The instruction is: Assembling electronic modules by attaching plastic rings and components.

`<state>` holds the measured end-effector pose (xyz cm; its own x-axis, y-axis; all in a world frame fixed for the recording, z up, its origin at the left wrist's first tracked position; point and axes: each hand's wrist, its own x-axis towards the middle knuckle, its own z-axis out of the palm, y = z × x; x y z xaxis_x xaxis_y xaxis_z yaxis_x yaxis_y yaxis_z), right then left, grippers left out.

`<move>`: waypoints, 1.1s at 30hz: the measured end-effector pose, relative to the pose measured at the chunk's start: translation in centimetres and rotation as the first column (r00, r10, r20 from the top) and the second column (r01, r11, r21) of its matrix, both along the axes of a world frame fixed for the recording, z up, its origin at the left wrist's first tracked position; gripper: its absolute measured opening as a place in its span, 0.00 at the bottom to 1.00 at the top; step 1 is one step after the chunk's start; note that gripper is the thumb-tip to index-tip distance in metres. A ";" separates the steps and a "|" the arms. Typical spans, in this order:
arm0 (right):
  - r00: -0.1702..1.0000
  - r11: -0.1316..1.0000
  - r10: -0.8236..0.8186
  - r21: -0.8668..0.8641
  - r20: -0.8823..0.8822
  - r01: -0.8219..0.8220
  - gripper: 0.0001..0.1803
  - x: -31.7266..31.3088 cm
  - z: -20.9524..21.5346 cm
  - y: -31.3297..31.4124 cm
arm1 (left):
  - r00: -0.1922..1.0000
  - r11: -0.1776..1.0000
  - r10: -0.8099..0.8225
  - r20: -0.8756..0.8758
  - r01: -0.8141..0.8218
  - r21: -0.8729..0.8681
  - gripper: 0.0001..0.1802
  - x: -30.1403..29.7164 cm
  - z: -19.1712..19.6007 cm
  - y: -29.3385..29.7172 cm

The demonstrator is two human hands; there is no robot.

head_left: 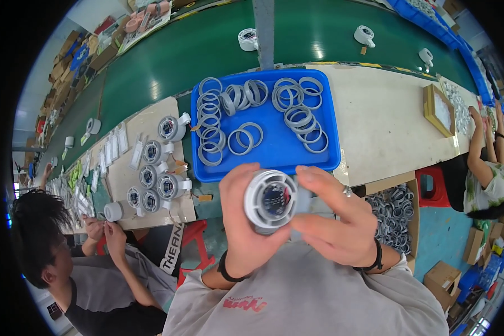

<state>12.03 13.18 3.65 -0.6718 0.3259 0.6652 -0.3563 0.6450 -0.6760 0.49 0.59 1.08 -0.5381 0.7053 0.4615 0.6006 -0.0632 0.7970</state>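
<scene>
Left hand (pixel 238 215) wrapped round white, plastic-looking cylindrical housing (pixel 271 200), frame centre, spoked round face showing. Right hand (pixel 341 227) at its right side, clamping unclear. Smooth grey rings (pixel 241 98) in blue tray (pixel 274 150), upper centre.

Your left hand (pixel 236 227) grips a round white case (pixel 271 201) on the near side of the blue tray (pixel 274 154), a dark circuit board showing inside, and your right hand (pixel 341 224) holds its side with the fingers. Grey rings (pixel 243 98) lie in the tray. Left of it, similar cases (pixel 168 186) sit on the counter (pixel 115 182); beyond it runs a green belt (pixel 207 45).
</scene>
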 end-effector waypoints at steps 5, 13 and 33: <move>0.933 0.993 -0.073 0.115 0.352 0.034 0.23 -0.4 -1.7 0.0 | 0.956 0.966 0.116 -0.271 -0.172 -0.194 0.39 0.8 -1.3 1.4; 0.934 0.804 0.261 -0.590 0.244 -0.071 0.19 -2.5 -5.6 2.5 | 0.905 0.979 -0.145 -0.400 0.072 -0.193 0.35 -0.5 -2.2 2.8; 0.901 0.863 0.381 -0.429 0.208 -0.266 0.16 -2.7 -5.6 -1.4 | 0.893 0.983 -0.148 0.426 0.182 -0.039 0.46 0.8 -3.5 -1.6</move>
<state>9.29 11.80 -1.92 -0.9201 0.2452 0.3053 -0.2609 0.1976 -0.9449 1.24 -0.98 -2.43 -0.5423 0.8247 0.1603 0.1959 -0.0615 0.9787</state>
